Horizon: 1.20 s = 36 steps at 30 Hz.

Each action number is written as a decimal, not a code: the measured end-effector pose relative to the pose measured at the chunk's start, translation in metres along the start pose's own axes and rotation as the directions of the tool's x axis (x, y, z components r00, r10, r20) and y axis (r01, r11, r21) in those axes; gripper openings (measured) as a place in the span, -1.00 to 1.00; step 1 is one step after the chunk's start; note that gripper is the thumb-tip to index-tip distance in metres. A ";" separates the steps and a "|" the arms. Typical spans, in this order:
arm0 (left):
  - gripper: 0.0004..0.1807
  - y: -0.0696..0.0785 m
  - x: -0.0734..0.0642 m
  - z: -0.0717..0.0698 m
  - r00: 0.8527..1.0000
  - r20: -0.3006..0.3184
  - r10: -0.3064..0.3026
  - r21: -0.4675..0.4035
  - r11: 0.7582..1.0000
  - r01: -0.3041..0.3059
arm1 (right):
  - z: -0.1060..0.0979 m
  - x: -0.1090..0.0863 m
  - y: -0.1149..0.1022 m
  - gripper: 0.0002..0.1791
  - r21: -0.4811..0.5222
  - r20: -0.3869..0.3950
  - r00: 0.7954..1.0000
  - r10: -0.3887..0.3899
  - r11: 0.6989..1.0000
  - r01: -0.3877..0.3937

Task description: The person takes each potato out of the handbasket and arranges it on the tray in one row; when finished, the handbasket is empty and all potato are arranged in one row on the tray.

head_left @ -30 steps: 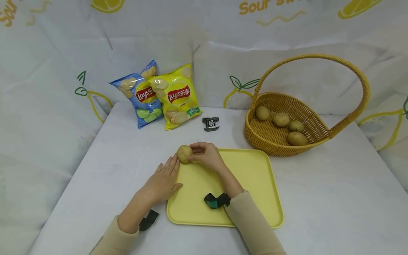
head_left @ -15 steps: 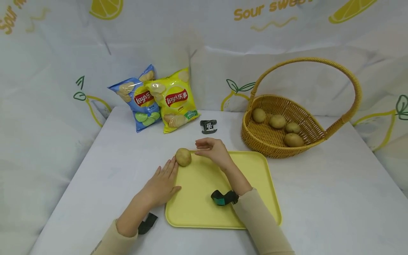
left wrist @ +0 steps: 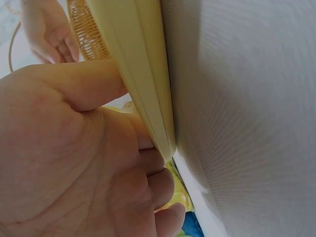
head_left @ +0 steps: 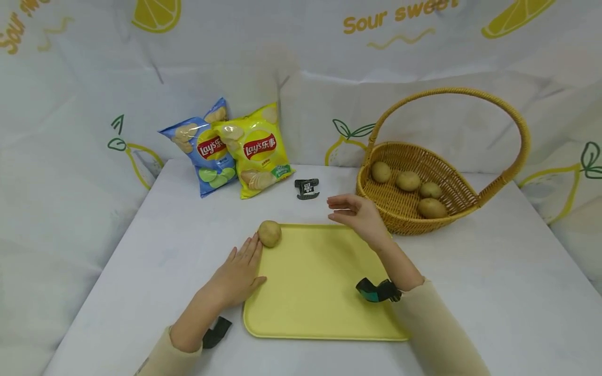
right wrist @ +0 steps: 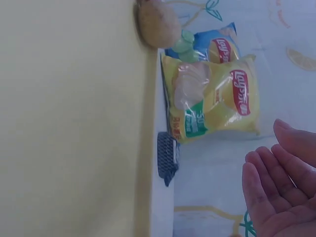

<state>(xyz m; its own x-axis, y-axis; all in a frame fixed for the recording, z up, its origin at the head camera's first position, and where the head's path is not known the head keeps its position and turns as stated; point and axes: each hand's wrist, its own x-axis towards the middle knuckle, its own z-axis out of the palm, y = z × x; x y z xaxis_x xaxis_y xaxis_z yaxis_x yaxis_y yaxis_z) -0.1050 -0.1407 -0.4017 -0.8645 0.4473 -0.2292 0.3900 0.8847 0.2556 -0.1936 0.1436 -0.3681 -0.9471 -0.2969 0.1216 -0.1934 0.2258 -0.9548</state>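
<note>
A round potato (head_left: 269,233) sits at the far left corner of a yellow tray (head_left: 324,292). My left hand (head_left: 237,274) rests along the tray's left edge with its fingers extended, the fingertips close by the potato; in the left wrist view the thumb and fingers (left wrist: 160,187) lie against the tray's side wall. Above the tray's far right part hovers my right hand (head_left: 359,219), its fingers loosely bent and nothing between them. Just beyond it stands a wicker basket (head_left: 400,224) holding several potatoes (head_left: 431,208).
Two chip bags, one blue (head_left: 213,180) and one yellow (head_left: 256,156), lean against the patterned cloth backdrop. Near them on the white table (head_left: 155,250) lies a small black object (head_left: 307,189) with a label. The basket's tall handle (head_left: 514,120) arches up at the right.
My right hand has let go of the potato and moved right, toward the basket. The potato and my left hand stay at the tray's left edge. The head view has shifted slightly.
</note>
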 end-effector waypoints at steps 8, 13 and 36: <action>-0.20 0.000 0.000 0.000 1.000 -0.002 -0.005 -0.020 1.000 0.005 | -0.050 -0.014 -0.008 -0.62 -0.085 -0.065 0.997 -0.033 0.996 0.027; -0.20 0.000 0.002 0.001 1.000 -0.008 -0.002 -0.017 1.000 0.002 | -0.082 -0.022 -0.009 -0.59 -0.142 -0.096 0.995 -0.030 0.990 0.016; -0.20 0.001 0.001 0.000 1.000 -0.005 0.002 -0.028 1.000 -0.002 | -0.188 -0.034 0.028 -0.56 -0.390 -0.179 0.978 0.109 0.905 -0.173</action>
<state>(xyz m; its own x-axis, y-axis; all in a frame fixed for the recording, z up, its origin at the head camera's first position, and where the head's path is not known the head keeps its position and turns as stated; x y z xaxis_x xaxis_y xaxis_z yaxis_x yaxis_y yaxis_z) -0.1056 -0.1396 -0.4014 -0.8653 0.4484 -0.2240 0.3829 0.8797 0.2819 -0.2151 0.3342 -0.3478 -0.9931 -0.0992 0.0632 -0.1113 0.6170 -0.7790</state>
